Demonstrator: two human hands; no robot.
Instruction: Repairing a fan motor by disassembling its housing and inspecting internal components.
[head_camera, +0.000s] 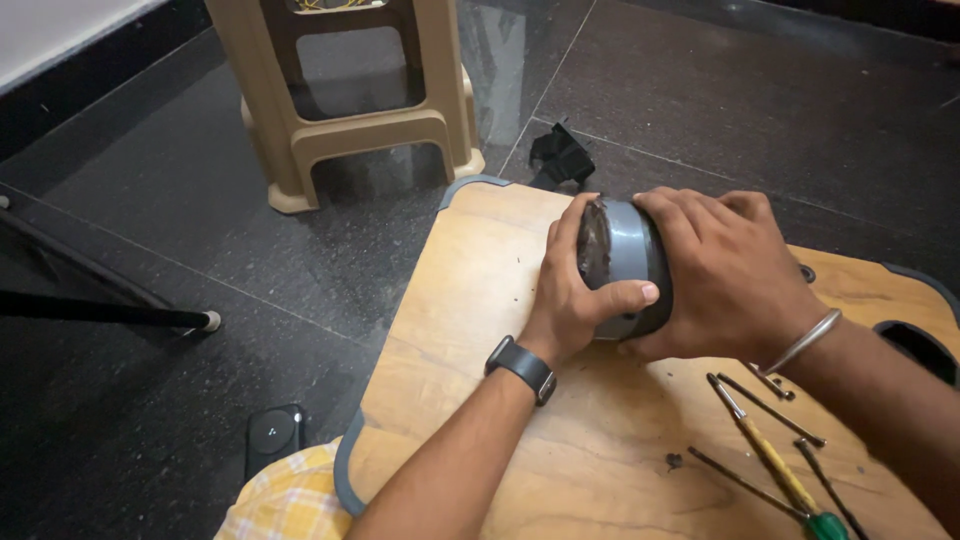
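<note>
A round grey metal housing (628, 262) with a dark, dirty end face lies on its side on the small wooden table (470, 300). My left hand (575, 295) wraps around its left end, thumb across the front. My right hand (725, 270) covers its right side and top. A black watch sits on my left wrist and a metal bangle on my right wrist. Both hands grip the housing together.
A screwdriver with a yellow and green handle (775, 462) and several long dark screws (770, 405) lie at the table's right front. A beige plastic stool (350, 100) stands on the dark tiled floor beyond. A black device (272, 435) and black bracket (560, 157) lie on the floor.
</note>
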